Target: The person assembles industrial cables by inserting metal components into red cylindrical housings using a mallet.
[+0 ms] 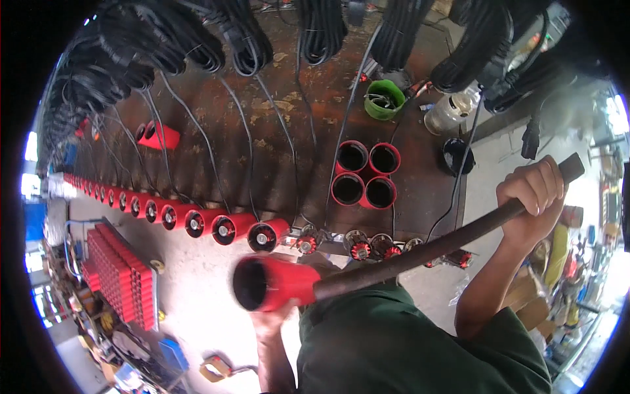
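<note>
My left hand (270, 322) grips a red cylindrical housing (293, 284) from below, its dark open mouth tipped toward the left. My right hand (533, 194), raised at the right, is wrapped round a long dark bar (420, 256). The bar slants down to the left, and its lower end meets the back end of the red housing; whether it reaches inside is hidden. Just beyond, along the table's near edge, stand uncovered motor cores (359, 248) with red parts. A row of red housings with motor parts inside (264, 235) runs leftward from there.
Black cable bundles (321, 33) hang over the brown table (262, 134), their cords trailing down. Several hollow red housings (352, 157) are grouped at the right, near a green bucket (382, 108), a clear jar (449, 113) and a black cup (457, 156). Stacked red housings (118, 276) stand lower left.
</note>
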The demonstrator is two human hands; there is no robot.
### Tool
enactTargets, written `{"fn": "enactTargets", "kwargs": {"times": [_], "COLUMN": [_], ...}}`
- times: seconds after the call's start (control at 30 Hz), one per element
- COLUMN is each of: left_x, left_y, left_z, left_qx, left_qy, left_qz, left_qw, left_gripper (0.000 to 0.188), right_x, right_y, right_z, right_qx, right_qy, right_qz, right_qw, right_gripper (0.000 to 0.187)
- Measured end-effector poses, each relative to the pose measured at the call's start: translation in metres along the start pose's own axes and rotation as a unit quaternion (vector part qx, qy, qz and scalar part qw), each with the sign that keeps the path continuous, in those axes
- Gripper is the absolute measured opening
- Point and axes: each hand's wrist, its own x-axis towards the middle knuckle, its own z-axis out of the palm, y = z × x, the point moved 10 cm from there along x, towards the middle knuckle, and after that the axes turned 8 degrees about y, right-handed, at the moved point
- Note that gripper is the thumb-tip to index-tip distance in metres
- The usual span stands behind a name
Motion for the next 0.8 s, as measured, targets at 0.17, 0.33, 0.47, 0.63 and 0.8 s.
{"fn": "enactTargets", "kwargs": {"times": [0.17, 0.33, 0.47, 0.63, 0.8], "left_x": [-0.031, -0.058, -0.063, -0.048, -0.038], "left_y": [-0.018, -0.059, -0.053, -0.025, -0.043], "left_z": [0.093, 0.148, 0.165, 0.175, 0.140], "left_qx": [0.153, 0.170, 0.186, 0.151, 0.138], "left_qy": [-0.170, -0.235, -0.223, -0.182, -0.101], "left_qz": [-0.011, -0.036, 0.044, 0.140, 0.063], "left_qw": [0.973, 0.956, 0.956, 0.962, 0.983], "left_gripper": [0.084, 0.091, 0.088, 0.082, 0.078], "right_x": [-0.038, -0.025, -0.031, -0.032, -0.040], "right_y": [-0.065, -0.007, -0.015, 0.012, 0.104], "right_z": [-0.001, 0.078, 0.090, 0.077, 0.057], "right_qx": [0.039, -0.094, -0.068, -0.150, -0.234], "right_qy": [0.031, -0.108, -0.163, -0.155, -0.133], "right_qz": [0.025, 0.198, 0.281, 0.179, 0.159], "right_qw": [0.998, 0.970, 0.943, 0.960, 0.950], "right_gripper": [0.031, 0.036, 0.035, 0.042, 0.057]}}
